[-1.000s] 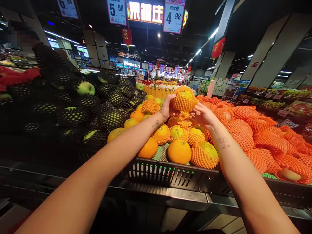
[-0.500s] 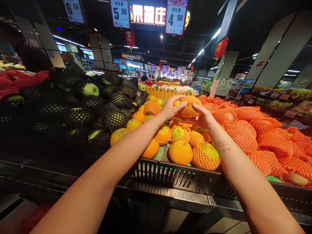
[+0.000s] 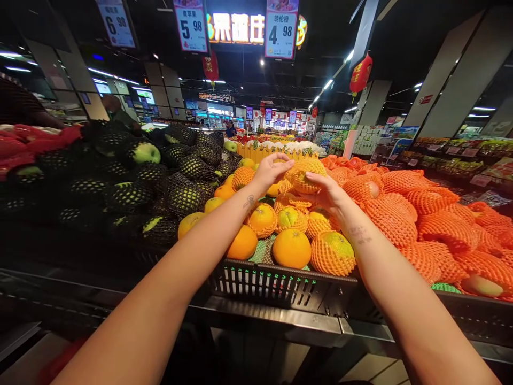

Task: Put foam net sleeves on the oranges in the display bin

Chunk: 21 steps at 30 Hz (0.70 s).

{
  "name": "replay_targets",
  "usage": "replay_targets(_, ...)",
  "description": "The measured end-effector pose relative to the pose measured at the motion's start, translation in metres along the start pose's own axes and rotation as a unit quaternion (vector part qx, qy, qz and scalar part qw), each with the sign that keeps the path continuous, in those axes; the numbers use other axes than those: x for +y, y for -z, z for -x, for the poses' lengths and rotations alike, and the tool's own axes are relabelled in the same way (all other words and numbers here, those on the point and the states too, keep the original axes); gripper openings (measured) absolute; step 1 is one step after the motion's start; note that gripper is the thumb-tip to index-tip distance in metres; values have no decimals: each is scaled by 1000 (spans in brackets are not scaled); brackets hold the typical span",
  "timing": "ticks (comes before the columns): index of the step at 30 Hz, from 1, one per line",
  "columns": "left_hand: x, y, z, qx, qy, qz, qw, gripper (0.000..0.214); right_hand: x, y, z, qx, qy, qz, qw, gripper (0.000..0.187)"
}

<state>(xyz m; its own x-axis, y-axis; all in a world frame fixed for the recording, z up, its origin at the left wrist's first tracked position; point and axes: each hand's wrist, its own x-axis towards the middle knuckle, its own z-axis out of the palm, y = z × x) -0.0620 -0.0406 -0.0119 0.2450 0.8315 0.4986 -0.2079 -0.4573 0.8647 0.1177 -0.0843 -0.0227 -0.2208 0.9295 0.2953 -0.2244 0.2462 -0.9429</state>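
Nearest us, below our forearms, runs the metal edge of the bench (image 3: 280,316), with a slotted black crate (image 3: 264,286) set on it. Along the crate's front sit a bare orange (image 3: 292,248) and, just beside it, a half-wrapped orange (image 3: 335,254), its greenish top showing.

Farther in, raised above the crate's fruit, is the foam-netted orange (image 3: 306,176), between our two hands. Our right hand (image 3: 332,195) holds it from the right, thumb across the near side; the other fingers are mostly hidden behind and below. Our left hand (image 3: 271,174) is at its left, fingers bent and drawn in narrow, tips next to the netting; we cannot tell whether they pinch it or merely lie beside it.

We judge the step in hand to be handling this fruit and its foam sleeve above the pile. The next move would call for a steady right-hand hold and light left fingertips, so the net does not tear.

Beyond stands a yellow picket fence (image 3: 260,154), and overhead hangs a 4.98 price sign (image 3: 281,29).
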Motion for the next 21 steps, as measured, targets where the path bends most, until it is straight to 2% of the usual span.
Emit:
replay_targets(3,0,0,-1,42,-17,-2,999,23,-2,-3,2,-21,0,12,1000,46)
replay_targets(5,-4,1,-3,45,-12,-14,999,22,-1,-5,2,-28,-19,18,999,47)
replay_targets(8,-14,1,-7,25,11,-62,998,12,3,-6,-1,2,-42,9,999,47)
replay_targets(11,-22,1,-8,-15,13,-140,990,11,7,-4,-7,35,-28,0,999,51)
replay_targets(14,-24,1,-7,-46,-16,-228,972,16,10,-1,-11,42,-26,-11,999,56)
replay_targets(18,-19,2,-1,-23,-54,-315,947,13,10,1,-15,59,-58,-9,997,52)
replay_targets(19,-18,2,0,-18,-77,-317,945,17,10,1,-15,64,-63,-6,996,51)
replay_targets(21,-17,1,3,-37,-138,-303,942,41,9,0,-15,62,-62,2,996,53)
